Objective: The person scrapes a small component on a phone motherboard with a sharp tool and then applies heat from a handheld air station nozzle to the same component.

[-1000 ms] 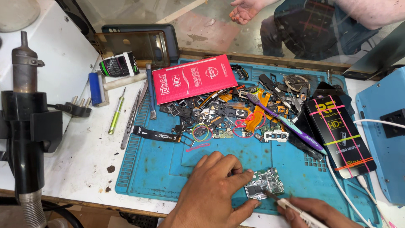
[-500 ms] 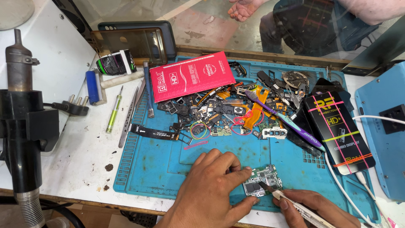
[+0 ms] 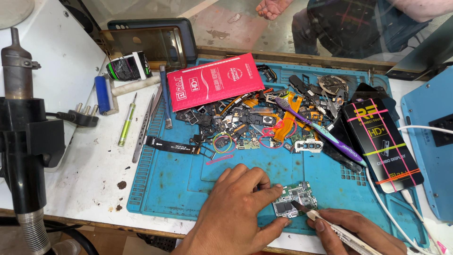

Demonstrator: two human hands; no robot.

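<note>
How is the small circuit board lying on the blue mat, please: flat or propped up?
Flat: the circuit board rests component side up on the blue mat, pinned by the left hand.

A single head-worn camera looks steeply down and forward at a white desk (image 3: 89, 174) from close range. The blue work mat (image 3: 188, 179) fills the middle of the view. The person's left hand (image 3: 236, 212) and right hand (image 3: 354, 231) enter from the bottom edge, nearest the lens. The far edge shows a glass pane (image 3: 236, 23) at the top.
</note>
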